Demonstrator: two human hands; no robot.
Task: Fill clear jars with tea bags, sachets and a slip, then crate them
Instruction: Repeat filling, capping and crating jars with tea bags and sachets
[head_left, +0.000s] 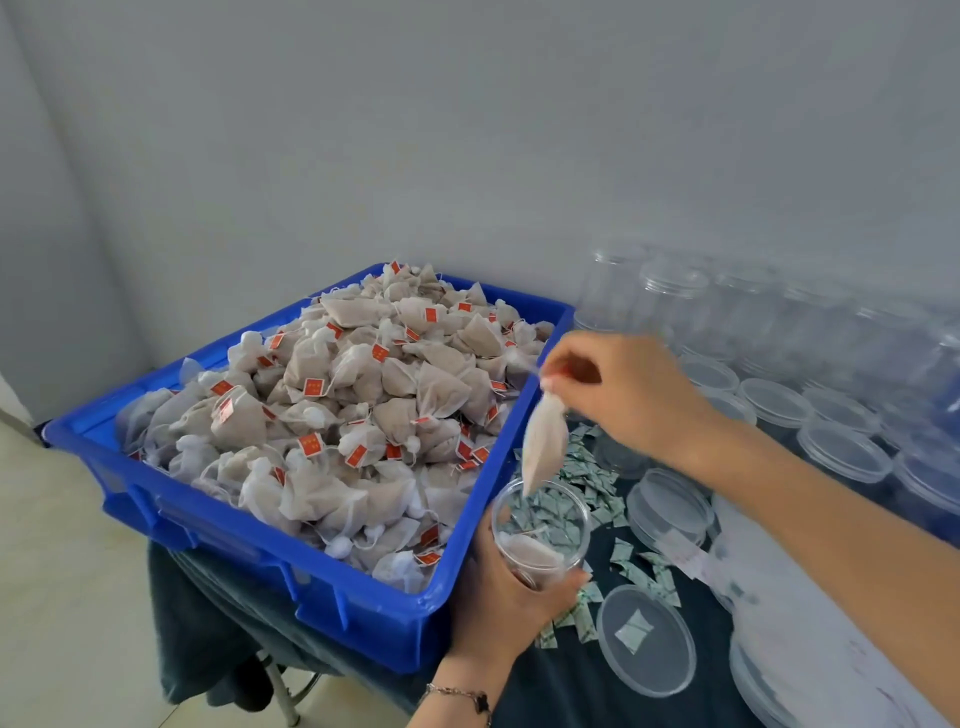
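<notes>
My left hand (511, 597) grips a clear jar (540, 530) from below, next to the blue crate (332, 597). One tea bag lies inside the jar. My right hand (623, 395) pinches the top of a tea bag (544, 447), which hangs with its lower tip at the jar's mouth. The blue crate is heaped with beige tea bags (337, 415) bearing red tags. Small green-white sachets (587, 478) lie scattered on the dark table behind and beside the jar.
Rows of empty clear jars (769, 322) stand at the back right. Clear lids (647, 639) lie on the table near the sachets, one with a sachet on it. A white strip of slips (789, 623) runs along the right. The crate overhangs the table's left edge.
</notes>
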